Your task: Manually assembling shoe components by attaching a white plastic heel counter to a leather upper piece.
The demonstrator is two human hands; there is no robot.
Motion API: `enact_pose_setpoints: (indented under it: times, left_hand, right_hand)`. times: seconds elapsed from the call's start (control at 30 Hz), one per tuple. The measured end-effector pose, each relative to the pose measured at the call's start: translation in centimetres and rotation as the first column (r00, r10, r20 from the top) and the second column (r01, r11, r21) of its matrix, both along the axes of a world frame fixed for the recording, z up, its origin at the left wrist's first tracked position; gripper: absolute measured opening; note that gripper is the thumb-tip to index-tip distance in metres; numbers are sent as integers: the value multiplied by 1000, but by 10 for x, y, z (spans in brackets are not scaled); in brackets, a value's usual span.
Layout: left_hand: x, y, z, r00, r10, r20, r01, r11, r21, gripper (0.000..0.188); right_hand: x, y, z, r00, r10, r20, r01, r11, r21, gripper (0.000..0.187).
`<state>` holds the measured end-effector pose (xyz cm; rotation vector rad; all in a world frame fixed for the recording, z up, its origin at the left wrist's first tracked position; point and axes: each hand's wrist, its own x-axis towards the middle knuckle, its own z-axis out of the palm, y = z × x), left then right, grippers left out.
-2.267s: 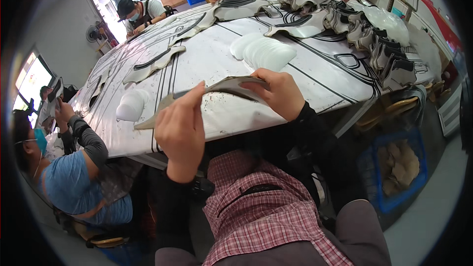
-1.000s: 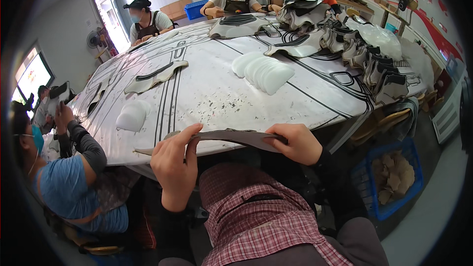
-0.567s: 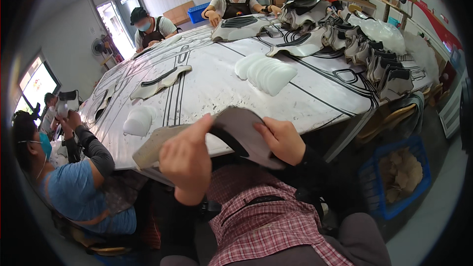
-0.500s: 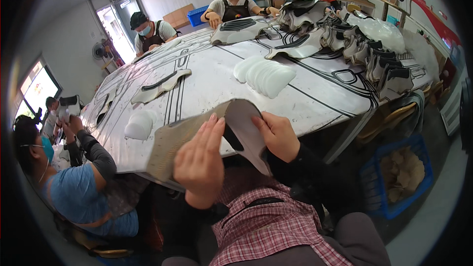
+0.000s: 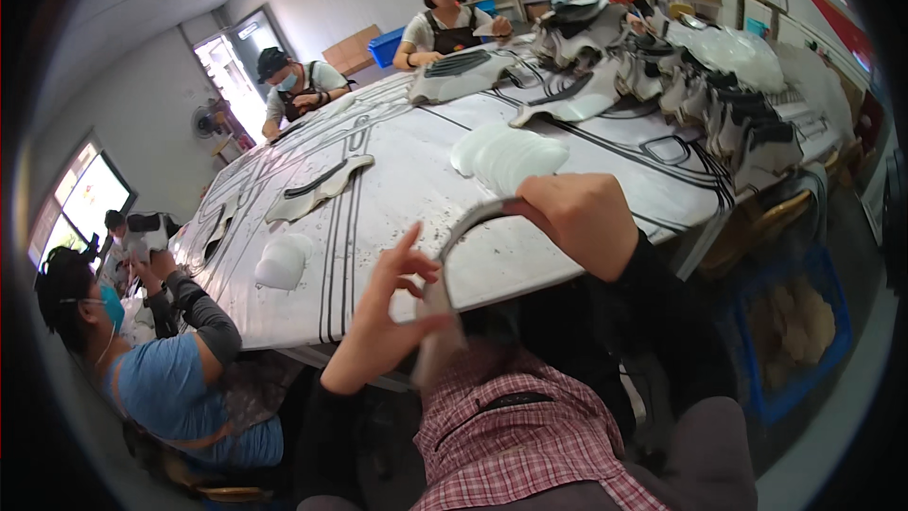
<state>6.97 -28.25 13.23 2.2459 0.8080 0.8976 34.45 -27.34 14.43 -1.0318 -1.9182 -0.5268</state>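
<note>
A grey-beige shoe upper (image 5: 465, 225), bent in an arc and seen nearly edge-on, is held above my lap in front of the table edge. My right hand (image 5: 586, 222) is closed on its upper right end, knuckles up. Beside its lower left part is my left hand (image 5: 378, 317), fingers spread, with the thumb resting across the piece. The lower end of the shoe upper is blurred against my checked apron (image 5: 530, 435).
On the white table (image 5: 397, 218) lie a fan of white oval pads (image 5: 511, 156), a smaller pad stack (image 5: 284, 260) and a loose upper (image 5: 322, 189). Stacked uppers (image 5: 747, 128) line the right. A blue basket of scraps (image 5: 790, 331) stands lower right. Several co-workers sit around.
The shoe upper has turned from flat-facing to edge-on and bent. My right hand has risen and rolled knuckles up; my left hand has shifted to the piece's lower left with fingers spread.
</note>
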Motion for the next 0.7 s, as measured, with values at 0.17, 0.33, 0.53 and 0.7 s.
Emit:
enact_pose_setpoints:
  times: [0.17,0.33,0.53,0.7]
  left_hand:
    - [40,-4,-8,967,-254,-8,254,965,63,130]
    - [50,-3,-26,948,-197,249,184,980,73,114]
    - [35,21,-41,910,335,246,-380,910,166,81]
    - [53,14,-35,881,420,216,-471,743,476,82]
  right_hand:
    - [-17,-19,5,966,221,133,-222,975,-8,19]
    - [-24,-20,8,966,246,75,-247,969,8,20]
    - [-26,-18,10,940,277,-200,-298,951,-84,40]
    - [-58,-30,-10,930,333,-154,-363,898,-249,34]
